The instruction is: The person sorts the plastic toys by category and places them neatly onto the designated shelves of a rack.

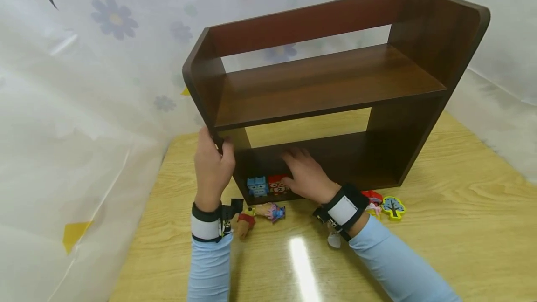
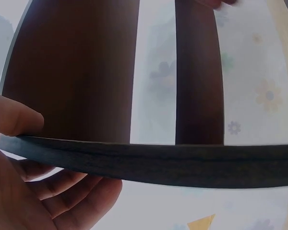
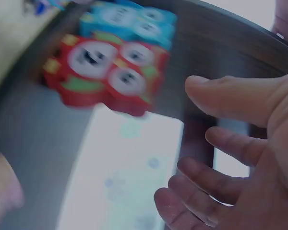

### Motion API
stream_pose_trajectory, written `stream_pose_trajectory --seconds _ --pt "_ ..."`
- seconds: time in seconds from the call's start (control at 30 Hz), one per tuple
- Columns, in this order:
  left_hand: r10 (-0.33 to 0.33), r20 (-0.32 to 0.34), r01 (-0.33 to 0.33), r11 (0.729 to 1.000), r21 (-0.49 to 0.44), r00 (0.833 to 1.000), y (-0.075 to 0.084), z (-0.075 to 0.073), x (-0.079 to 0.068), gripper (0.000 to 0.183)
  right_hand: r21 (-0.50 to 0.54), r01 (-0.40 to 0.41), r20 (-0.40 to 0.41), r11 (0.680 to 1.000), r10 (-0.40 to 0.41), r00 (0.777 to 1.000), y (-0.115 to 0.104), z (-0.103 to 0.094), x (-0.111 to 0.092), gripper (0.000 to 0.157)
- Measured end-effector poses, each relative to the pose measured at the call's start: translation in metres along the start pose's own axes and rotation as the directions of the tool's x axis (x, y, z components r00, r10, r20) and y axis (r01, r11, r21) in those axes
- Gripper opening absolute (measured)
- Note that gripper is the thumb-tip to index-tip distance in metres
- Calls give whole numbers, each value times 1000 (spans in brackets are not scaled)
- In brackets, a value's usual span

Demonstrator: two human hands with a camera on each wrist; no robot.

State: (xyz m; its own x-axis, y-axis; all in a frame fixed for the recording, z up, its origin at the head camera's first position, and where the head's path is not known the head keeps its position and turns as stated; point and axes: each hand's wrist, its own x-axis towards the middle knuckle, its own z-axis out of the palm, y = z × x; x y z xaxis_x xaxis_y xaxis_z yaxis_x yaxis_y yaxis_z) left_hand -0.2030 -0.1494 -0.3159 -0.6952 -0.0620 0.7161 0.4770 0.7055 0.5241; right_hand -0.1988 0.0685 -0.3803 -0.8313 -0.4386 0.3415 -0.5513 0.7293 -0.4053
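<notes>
the shelf (image 1: pixel 331 87) is being gripped by the left hand (image 1: pixel 213 168); inside it the right hand (image 1: pixel 309 177) is being held, fingers apart, near the red owl (image 1: pixel 275 184) — likely light, stiff, side-pinchable.

Dark-brown, wood-grained 2-tier shelf unit (image 1: pixel 331 83): standing, open side to the front. Bottom board, left end: light-blue owl-shaped block (image 1: pixel 258 187), upright, face forward. Red owl-shaped block (image 1: pixel 277 184) just right of it, upright, white belly disc marked 2.
</notes>
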Motion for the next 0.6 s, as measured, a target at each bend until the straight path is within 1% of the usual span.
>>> stream_pose_trajectory --seconds 0.07,0.2,0.37,0.5,0.6 --pt "0 -7 0 1000 -3 1000 -2 0 1 39 -1 -4 -27 1000 4 1000 -1 -11 -3 57" --pt "-7 -18 7 1000 -7 1000 -6 -1 1 38 -32 12 -62 999 -14 998 1 -33 -13 56" --pt "-10 -22 10 1000 -13 1000 -10 -3 2 39 -71 15 -121 997 -24 992 13 -59 -32 51" --pt "-5 -29 5 1000 -8 1000 -11 -4 2 39 -84 -7 -188 996 -9 982 25 -79 -46 47" --pt "4 -38 -4 1000 2 999 -12 -5 3 38 -83 -45 -215 996 26 976 32 -90 -56 44"
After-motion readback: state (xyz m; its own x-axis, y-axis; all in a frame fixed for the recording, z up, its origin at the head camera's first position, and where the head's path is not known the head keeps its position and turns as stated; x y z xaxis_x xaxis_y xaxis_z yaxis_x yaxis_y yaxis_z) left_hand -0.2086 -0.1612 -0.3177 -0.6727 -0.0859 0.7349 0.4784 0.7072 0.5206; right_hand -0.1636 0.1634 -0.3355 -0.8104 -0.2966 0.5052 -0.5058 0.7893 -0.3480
